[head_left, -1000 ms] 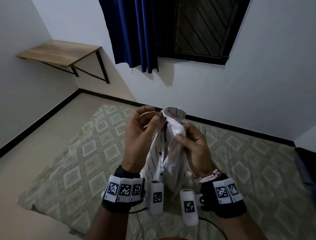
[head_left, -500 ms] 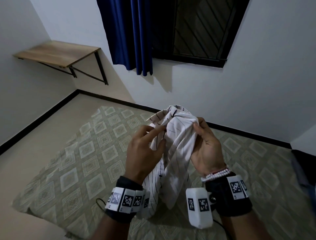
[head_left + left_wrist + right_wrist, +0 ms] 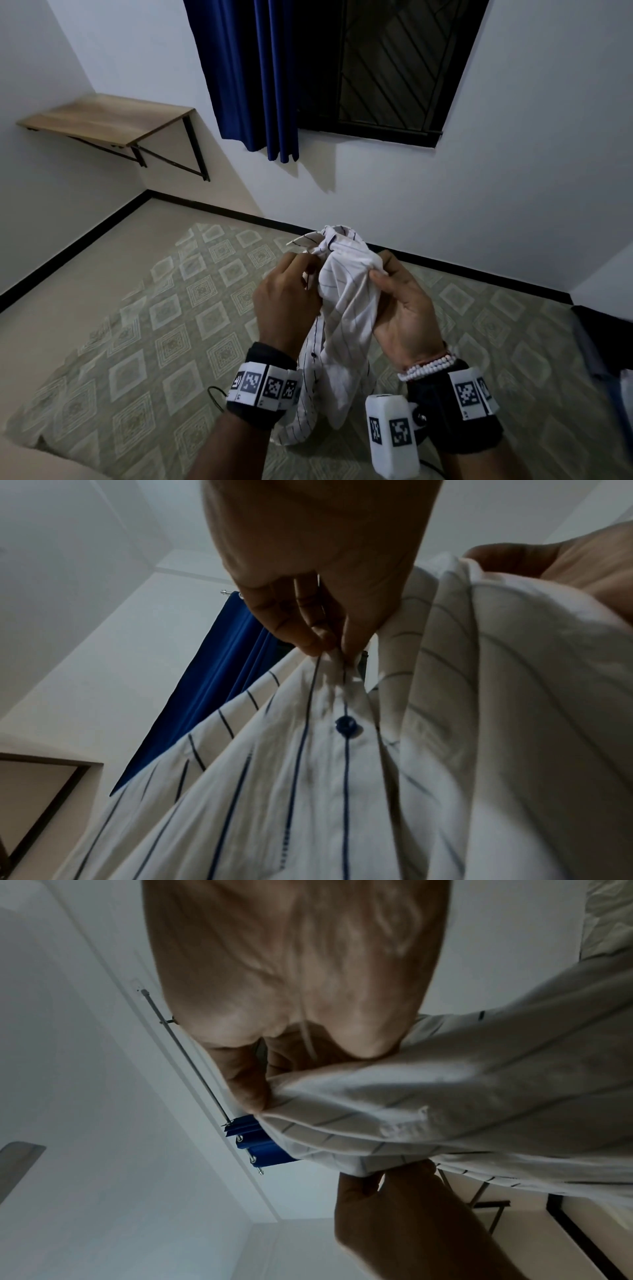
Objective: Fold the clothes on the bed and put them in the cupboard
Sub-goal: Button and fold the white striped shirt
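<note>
- So: one striped shirt point(image 3: 346, 308) bunched, held up over the bed point(image 3: 144, 342).
- Left hand point(image 3: 286, 301) pinches the button placket; right hand point(image 3: 400, 308) grips a fold beside it.
- Step: sorting it out, no fold yet. Next probably needs the shoulders found and the shirt spread flat.
- Count: one shirt, two hands, no cupboard visible.

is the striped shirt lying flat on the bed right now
No, the striped shirt hangs bunched above the bed, gripped at its top by the left hand and the right hand.
</note>
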